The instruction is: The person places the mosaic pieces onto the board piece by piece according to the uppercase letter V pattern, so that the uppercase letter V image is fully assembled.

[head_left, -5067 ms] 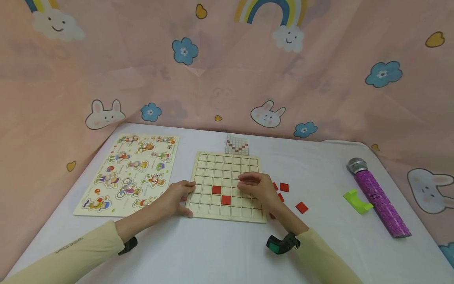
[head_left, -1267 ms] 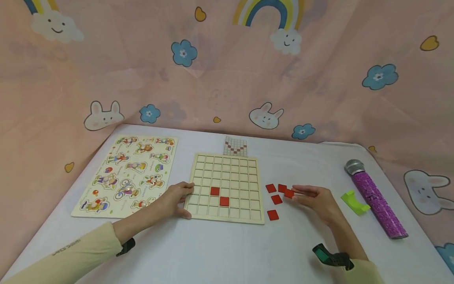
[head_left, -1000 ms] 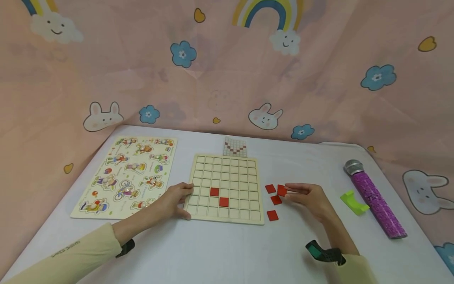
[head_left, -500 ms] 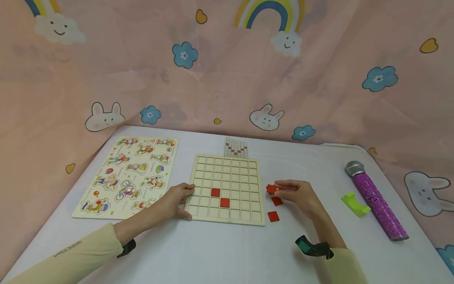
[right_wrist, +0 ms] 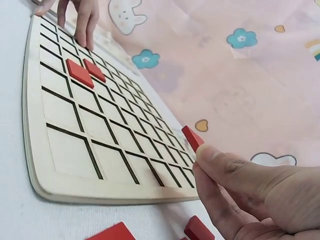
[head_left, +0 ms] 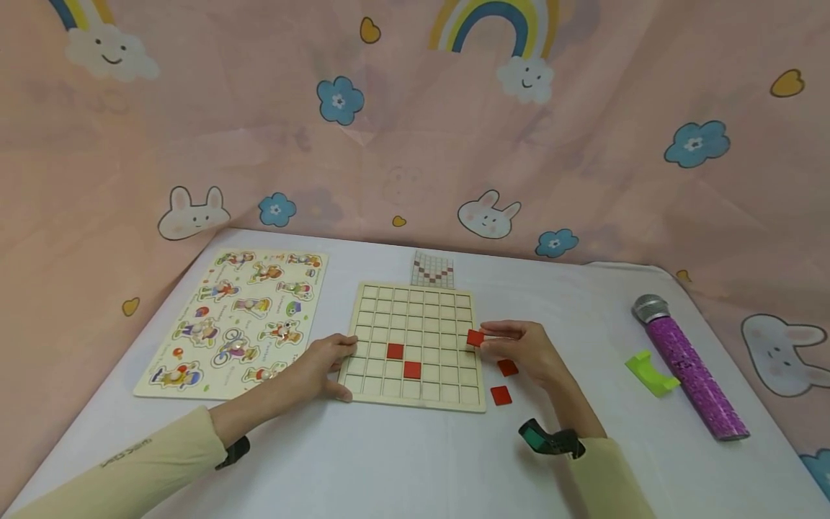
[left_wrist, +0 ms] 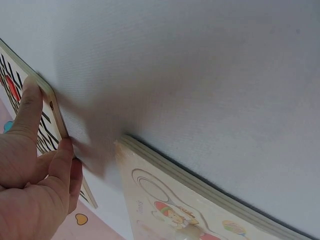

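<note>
A pale wooden grid board (head_left: pixel 382 393) lies mid-table, with one red tile (head_left: pixel 395 351) and a second red tile (head_left: pixel 411 370) in its cells. My left hand (head_left: pixel 324 366) grips the board's left edge, thumb near the front corner; the left wrist view shows thumb and fingers against the rim. Between thumb and fingers my right hand (head_left: pixel 528 352) pinches another red tile (head_left: pixel 475 338), raised above the board's right edge. The right wrist view shows that tile (right_wrist: pixel 192 137) tilted and clear of the grid. Loose red tiles (head_left: pixel 501 396) lie right of the board, some possibly hidden by the hand.
Behind the board lies a small pattern card (head_left: pixel 433 269) with a V of red squares. A picture puzzle board (head_left: pixel 220 353) occupies the table's left. At right are a purple glittery microphone (head_left: pixel 697 375) and a bright green curved piece (head_left: pixel 651 373).
My right hand has moved left from the loose tiles to the board's right edge, carrying a pinched red tile. My left hand has stayed at the board's left edge.
</note>
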The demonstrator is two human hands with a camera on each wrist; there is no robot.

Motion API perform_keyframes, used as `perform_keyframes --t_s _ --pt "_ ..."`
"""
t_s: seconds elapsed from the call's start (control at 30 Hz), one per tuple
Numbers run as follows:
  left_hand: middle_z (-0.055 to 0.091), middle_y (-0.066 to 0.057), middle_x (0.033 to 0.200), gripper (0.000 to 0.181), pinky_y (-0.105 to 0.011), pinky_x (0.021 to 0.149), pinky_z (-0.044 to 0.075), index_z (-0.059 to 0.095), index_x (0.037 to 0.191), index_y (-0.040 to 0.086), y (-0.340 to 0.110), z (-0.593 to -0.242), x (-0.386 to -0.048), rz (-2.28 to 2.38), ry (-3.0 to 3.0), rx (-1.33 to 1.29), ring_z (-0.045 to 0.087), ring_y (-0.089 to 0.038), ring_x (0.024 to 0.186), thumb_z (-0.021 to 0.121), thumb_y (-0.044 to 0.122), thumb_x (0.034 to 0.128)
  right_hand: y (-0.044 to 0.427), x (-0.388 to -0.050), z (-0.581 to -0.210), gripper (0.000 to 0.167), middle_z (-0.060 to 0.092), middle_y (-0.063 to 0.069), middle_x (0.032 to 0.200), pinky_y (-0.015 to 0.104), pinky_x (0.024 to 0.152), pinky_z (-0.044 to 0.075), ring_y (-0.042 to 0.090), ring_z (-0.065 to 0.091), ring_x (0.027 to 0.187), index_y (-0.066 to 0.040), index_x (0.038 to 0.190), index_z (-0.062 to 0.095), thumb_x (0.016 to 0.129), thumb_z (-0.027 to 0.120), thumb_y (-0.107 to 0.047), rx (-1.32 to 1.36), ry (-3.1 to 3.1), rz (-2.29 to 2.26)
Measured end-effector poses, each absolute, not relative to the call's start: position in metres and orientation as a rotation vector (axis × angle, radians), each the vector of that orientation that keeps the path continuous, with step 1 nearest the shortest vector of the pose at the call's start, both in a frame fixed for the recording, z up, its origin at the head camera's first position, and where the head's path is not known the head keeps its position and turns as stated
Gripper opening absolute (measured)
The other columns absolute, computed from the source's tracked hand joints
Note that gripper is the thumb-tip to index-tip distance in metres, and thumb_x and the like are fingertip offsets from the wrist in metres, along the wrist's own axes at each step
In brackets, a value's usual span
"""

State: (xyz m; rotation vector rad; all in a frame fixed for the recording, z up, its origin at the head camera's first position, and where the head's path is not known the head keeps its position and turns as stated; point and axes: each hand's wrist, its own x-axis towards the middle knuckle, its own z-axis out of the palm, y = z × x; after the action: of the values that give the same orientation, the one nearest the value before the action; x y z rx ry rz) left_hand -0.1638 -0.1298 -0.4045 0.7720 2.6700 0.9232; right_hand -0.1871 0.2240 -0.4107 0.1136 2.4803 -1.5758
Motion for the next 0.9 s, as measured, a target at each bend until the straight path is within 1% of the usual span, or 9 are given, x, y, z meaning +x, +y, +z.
perform_keyframes --t_s 0.13,0.37,0.67,0.83,0.9 --pt "0.047 -0.029 0.134 0.079 -0.028 0.091 0.054 0.049 0.124 -0.021 -0.130 -0.405 -0.165 0.917 2.676 0.799 0.048 -0.044 0.122 0.088 0.005 0.0609 0.217 -0.191 -0.410 0.045 0.063 0.015 0.125 0.026 0.090 0.055 0.029 0.058 0.116 -0.005 0.124 0.064 0.083 0.076 -0.016 0.123 2.468 -1.583" --pt "0.048 -0.030 0.133 0.078 -0.028 0.091 0.054 0.050 0.123 -0.021 -0.131 -0.406 -0.166 0.902 2.692 0.821 0.049 -0.044 0.121 0.088 0.005 0.0604 0.207 -0.196 -0.411 0.043 0.063 0.016 0.123 0.024 0.086 0.056 0.025 0.062 0.109 -0.002 0.122 0.065 0.082 0.077 -0.014 0.070 2.423 -1.639" --pt "0.047 -0.029 0.134 0.079 -0.028 0.092 0.053 0.050 0.123 -0.021 -0.130 -0.406 -0.166 0.900 2.690 0.790 0.048 -0.043 0.122 0.088 0.005 0.0599 0.193 -0.201 -0.412 0.045 0.063 0.017 0.123 0.026 0.092 0.054 0.026 0.060 0.112 0.000 0.120 0.065 0.080 0.079 -0.013 0.065 2.383 -1.701" --pt "0.047 -0.029 0.134 0.079 -0.027 0.091 0.054 0.049 0.124 -0.021 -0.130 -0.406 -0.165 0.913 2.680 0.781 0.048 -0.043 0.122 0.088 0.004 0.0600 0.186 -0.203 -0.415 0.044 0.065 0.017 0.119 0.027 0.090 0.055 0.024 0.062 0.108 0.003 0.120 0.064 0.080 0.078 -0.007 0.044 2.354 -1.746" --pt "0.047 -0.029 0.134 0.079 -0.027 0.091 0.054 0.049 0.123 -0.021 -0.130 -0.406 -0.165 0.921 2.676 0.787 0.048 -0.044 0.122 0.088 0.004 0.0599 0.183 -0.203 -0.417 0.043 0.067 0.016 0.115 0.026 0.088 0.056 0.023 0.064 0.105 0.002 0.119 0.065 0.079 0.078 -0.007 0.050 2.344 -1.755"
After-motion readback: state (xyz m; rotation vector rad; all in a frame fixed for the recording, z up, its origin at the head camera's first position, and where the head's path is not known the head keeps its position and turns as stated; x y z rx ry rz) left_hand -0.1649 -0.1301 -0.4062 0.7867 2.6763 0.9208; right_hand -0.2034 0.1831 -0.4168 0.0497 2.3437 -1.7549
